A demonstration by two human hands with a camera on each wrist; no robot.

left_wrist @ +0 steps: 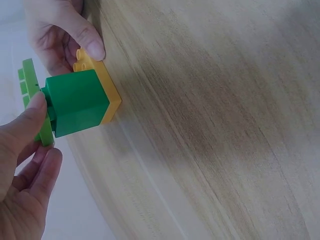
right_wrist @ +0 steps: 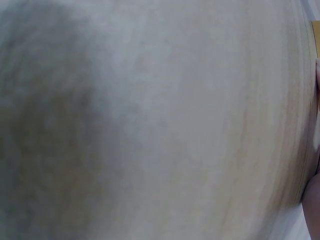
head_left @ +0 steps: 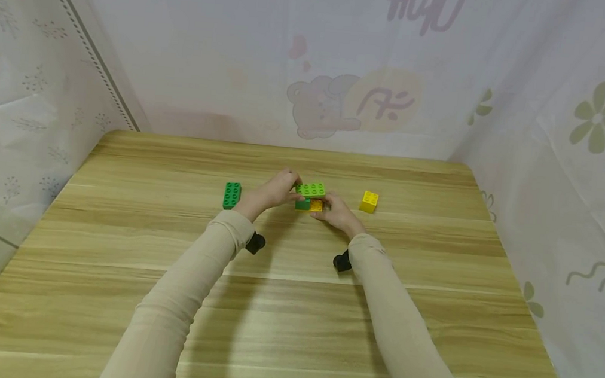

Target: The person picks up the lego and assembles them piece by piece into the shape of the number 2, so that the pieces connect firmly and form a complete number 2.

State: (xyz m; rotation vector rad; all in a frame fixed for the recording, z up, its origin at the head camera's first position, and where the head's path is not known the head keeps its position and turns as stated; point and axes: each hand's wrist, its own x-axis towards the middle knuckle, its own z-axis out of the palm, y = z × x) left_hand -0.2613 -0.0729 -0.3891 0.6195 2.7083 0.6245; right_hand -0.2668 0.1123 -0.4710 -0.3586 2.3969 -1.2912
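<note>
My left hand (head_left: 279, 188) pinches a thin light green building brick (head_left: 311, 190) between thumb and fingers. That brick lies over a dark green block (left_wrist: 77, 104), some of whose studs show in the gap between them. Whether the two are joined I cannot tell. Beneath the block is a flat orange-yellow brick (left_wrist: 111, 92) at table level, with bare studs on its right part. My right hand (head_left: 337, 213) holds this flat brick at its right side, thumb on its near edge. In the right wrist view only slivers of the hand and the orange-yellow brick (right_wrist: 316, 37) show.
A dark green eight-stud brick (head_left: 232, 195) lies left of the left hand. To the right stands a yellow four-stud block (head_left: 368, 201). Both are on the wooden table (head_left: 290, 332), which meets a printed cloth backdrop (head_left: 210, 73) behind. Black wrist cameras (head_left: 255, 244) hang under the wrists.
</note>
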